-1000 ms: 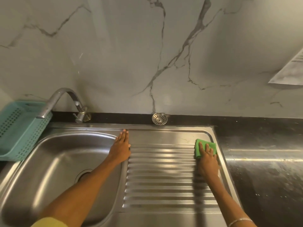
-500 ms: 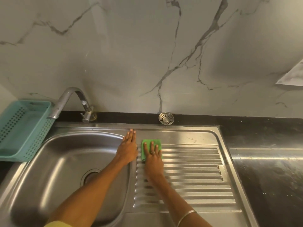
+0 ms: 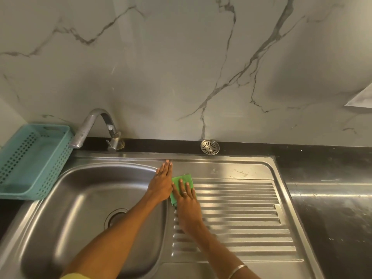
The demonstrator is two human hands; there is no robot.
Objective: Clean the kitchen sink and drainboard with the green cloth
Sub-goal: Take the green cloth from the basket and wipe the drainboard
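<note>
The right hand (image 3: 186, 200) lies flat, fingers straight, pressing the folded green cloth (image 3: 182, 185) onto the ribbed stainless-steel drainboard (image 3: 241, 214); it pinches nothing. The cloth sits under those fingers at the drainboard's near-basin edge, its far corner showing ahead of the fingertips. Just beside it, nearly touching, the left hand (image 3: 163, 182) rests open and flat on the steel ridge between cloth and the rounded stainless-steel sink basin (image 3: 84, 208), holding nothing.

Risks, as judged: with only flat pressure on the cloth, it could bunch or slip free on the ribs, leaving grooves unwiped. A stroke toward the left hand could push the cloth over the ridge into the basin. Marks on the smooth strip (image 3: 239, 173) beyond the fingertips could be missed if strokes follow the ribs only. The basin appears not yet attended to.
</note>
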